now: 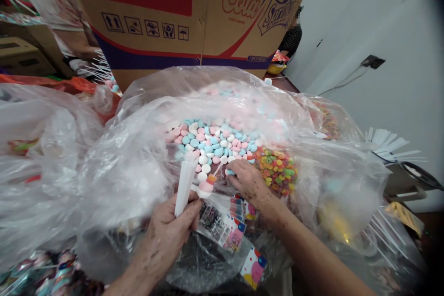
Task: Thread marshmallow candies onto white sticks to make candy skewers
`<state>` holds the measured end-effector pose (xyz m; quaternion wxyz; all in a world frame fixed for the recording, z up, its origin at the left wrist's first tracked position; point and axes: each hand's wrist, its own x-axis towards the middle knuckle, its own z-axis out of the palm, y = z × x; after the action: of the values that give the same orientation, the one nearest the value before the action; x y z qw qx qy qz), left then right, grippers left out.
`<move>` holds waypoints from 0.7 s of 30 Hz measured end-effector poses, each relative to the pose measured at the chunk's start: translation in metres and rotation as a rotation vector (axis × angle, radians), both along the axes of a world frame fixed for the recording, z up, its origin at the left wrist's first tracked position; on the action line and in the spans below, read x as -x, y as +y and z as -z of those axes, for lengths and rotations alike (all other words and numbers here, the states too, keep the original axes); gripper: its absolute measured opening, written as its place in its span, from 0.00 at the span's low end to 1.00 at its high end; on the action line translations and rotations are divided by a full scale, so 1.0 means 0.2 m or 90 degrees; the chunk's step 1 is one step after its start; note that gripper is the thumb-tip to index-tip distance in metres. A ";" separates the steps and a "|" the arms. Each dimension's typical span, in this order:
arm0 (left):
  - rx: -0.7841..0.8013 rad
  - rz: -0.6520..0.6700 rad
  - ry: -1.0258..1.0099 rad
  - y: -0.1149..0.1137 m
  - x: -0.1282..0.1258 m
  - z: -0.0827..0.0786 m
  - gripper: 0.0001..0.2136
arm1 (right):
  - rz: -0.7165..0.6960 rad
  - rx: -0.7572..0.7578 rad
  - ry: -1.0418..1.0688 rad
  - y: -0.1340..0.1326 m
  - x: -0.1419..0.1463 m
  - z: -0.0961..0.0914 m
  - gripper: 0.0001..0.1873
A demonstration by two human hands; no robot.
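My left hand (173,219) is closed around a long translucent white tube-like piece (186,182). By its thumb is a small white spoon-like piece (204,194), bearing a pink candy (206,187) and an orange gummy ring (212,179), with a thin white stick pointing up. My right hand (248,182) reaches in from the right, its fingers curled at the near edge of the pile around a blue candy (229,172). Pink, blue and white round candies (211,141) lie in an open clear plastic bag (149,106). Colourful gummy rings (277,169) sit right of my right hand.
A large cardboard box (156,4) stands behind the bag. Printed plastic packets (222,226) lie below my hands. White sticks (388,145) stand at the right, wrapped candies (52,270) lie front left. Another person (293,39) is partly visible behind the box.
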<state>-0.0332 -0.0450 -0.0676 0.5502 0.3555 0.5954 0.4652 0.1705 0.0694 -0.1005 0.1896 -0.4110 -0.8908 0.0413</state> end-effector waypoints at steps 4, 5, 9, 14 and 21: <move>0.008 -0.001 -0.006 0.00 0.00 0.02 0.15 | -0.014 -0.005 -0.014 0.02 0.00 0.02 0.06; 0.009 -0.002 -0.004 0.00 0.01 0.02 0.15 | -0.015 -0.006 -0.020 0.01 0.00 0.02 0.06; 0.004 0.010 -0.001 0.01 0.01 0.04 0.16 | -0.015 -0.004 -0.058 -0.03 0.01 0.00 0.07; 0.003 0.042 0.023 0.02 0.00 0.03 0.14 | 0.013 0.017 -0.011 -0.03 0.03 0.00 0.10; -0.054 0.108 0.137 0.02 0.01 0.06 0.14 | 0.205 0.550 0.656 -0.02 0.00 -0.09 0.14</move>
<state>-0.0350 -0.0406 -0.0801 0.5048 0.4751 0.5990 0.4008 0.1697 0.0655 -0.0819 0.4117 -0.5050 -0.5189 0.5534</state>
